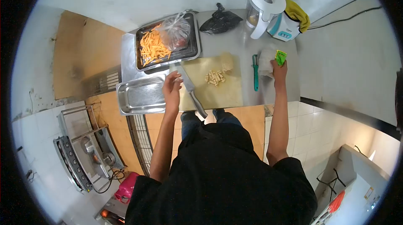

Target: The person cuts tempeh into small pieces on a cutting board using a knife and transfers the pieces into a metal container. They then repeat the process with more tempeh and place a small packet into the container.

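My right hand [280, 70] is closed on a small green packet [281, 57] at the right of the counter, beside a whitish cloth [266, 62]. Over the left edge of the yellowish cutting board [228, 92] hovers my left hand [172, 84], its fingers apart and holding nothing. Close to it on the board lies a large knife [191, 90], handle toward me. A heap of pale cubes [215, 78] sits mid-board, with a pale, uncut piece [226, 62] behind. Between board and cloth rests a green-handled peeler [255, 73].
A dark tray [195, 48] with orange strips [153, 46] and a clear plastic bag [175, 31] stands at back left. Nearer is a steel pan [141, 94]. Behind are a black bag [220, 20], a blender jug [264, 8] and its base [283, 27].
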`<state>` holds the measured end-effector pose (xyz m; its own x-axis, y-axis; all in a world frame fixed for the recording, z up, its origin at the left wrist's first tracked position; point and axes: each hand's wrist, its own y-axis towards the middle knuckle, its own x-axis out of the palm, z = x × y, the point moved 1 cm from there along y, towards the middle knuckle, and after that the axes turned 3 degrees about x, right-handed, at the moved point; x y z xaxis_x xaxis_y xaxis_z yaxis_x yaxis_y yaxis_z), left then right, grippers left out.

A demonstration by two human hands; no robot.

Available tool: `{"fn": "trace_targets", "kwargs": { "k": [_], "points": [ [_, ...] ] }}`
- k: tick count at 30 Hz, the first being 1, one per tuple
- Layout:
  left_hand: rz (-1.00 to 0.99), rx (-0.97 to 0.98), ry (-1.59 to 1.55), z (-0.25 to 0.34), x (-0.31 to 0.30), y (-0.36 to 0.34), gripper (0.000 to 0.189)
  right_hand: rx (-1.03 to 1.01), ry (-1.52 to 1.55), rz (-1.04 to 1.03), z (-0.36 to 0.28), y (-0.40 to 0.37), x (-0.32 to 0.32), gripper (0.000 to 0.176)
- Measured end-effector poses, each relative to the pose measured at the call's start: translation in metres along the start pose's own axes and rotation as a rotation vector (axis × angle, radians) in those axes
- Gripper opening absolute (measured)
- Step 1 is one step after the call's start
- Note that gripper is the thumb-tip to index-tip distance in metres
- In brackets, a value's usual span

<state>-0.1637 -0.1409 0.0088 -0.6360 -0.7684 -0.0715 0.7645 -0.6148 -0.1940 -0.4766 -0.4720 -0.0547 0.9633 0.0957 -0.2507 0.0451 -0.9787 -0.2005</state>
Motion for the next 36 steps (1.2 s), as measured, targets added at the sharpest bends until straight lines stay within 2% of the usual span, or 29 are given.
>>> {"fn": "trace_targets", "kwargs": {
  "k": [3, 5, 9, 11, 15, 17, 18, 20, 23, 24, 26, 27, 29, 30, 32, 33, 35, 36],
  "points": [
    [0.129, -0.016, -0.036, -0.003, -0.021, -0.011, 0.026, 0.011, -0.071, -0.079, 0.004, 0.009, 0.009, 0.039],
    [0.227, -0.059, -0.072, 0.0, -0.022, -0.019, 0.02, 0.064, -0.338, -0.011, -0.009, 0.007, 0.013, 0.051],
    [0.242, -0.028, -0.073, -0.019, -0.013, -0.026, 0.018, 0.132, -0.347, -0.099, -0.031, -0.005, 0.009, 0.057],
    [0.215, -0.042, -0.066, -0.017, -0.004, -0.027, 0.018, -0.178, -0.531, 0.173, -0.029, -0.009, 0.006, 0.057],
    [0.134, 0.007, -0.039, -0.018, -0.002, -0.022, 0.019, -0.291, -0.592, 0.295, -0.043, -0.046, -0.001, 0.065],
    [0.107, 0.03, -0.032, -0.021, -0.005, -0.016, 0.02, -0.369, -0.398, 0.143, -0.045, -0.073, 0.007, 0.081],
    [0.102, 0.038, -0.036, -0.021, -0.006, -0.013, 0.019, -0.367, -0.4, 0.156, -0.045, -0.091, 0.013, 0.081],
    [0.081, 0.052, -0.045, -0.022, -0.008, -0.007, 0.019, -0.208, -0.442, -0.038, -0.051, -0.123, 0.031, 0.094],
    [0.029, 0.047, -0.037, -0.023, -0.019, 0.003, 0.019, -0.238, -0.535, -0.004, -0.047, -0.138, 0.051, 0.095],
    [0.0, 0.067, -0.048, -0.024, -0.023, 0.007, 0.019, -0.238, -0.533, 0.006, -0.046, -0.143, 0.055, 0.095],
    [-0.035, 0.098, -0.065, -0.021, -0.035, 0.014, 0.019, -0.163, -0.941, 0.088, -0.059, -0.152, 0.063, 0.091],
    [-0.053, 0.124, -0.055, -0.019, -0.044, 0.018, 0.018, -0.171, -0.938, 0.098, -0.062, -0.155, 0.066, 0.091],
    [-0.07, 0.196, -0.044, -0.018, -0.067, 0.027, 0.018, -0.422, -0.811, 0.244, -0.059, -0.165, 0.07, 0.075],
    [-0.067, 0.197, -0.051, -0.02, -0.08, 0.03, 0.018, -0.428, -0.815, 0.244, -0.054, -0.171, 0.075, 0.075],
    [-0.003, 0.189, -0.003, -0.021, -0.107, 0.034, 0.02, -0.556, -0.687, 0.156, -0.047, -0.186, 0.086, 0.055],
    [0.031, 0.175, -0.02, -0.022, -0.121, 0.036, 0.022, -0.561, -0.693, 0.154, -0.042, -0.197, 0.094, 0.055],
    [0.09, 0.136, -0.026, -0.013, -0.143, 0.034, 0.018, -0.467, -0.595, -0.088, -0.033, -0.229, 0.118, 0.041],
    [0.146, 0.102, -0.027, -0.006, -0.154, 0.034, 0.015, -0.426, -0.619, -0.187, -0.03, -0.245, 0.13, 0.043]
  ]
}}
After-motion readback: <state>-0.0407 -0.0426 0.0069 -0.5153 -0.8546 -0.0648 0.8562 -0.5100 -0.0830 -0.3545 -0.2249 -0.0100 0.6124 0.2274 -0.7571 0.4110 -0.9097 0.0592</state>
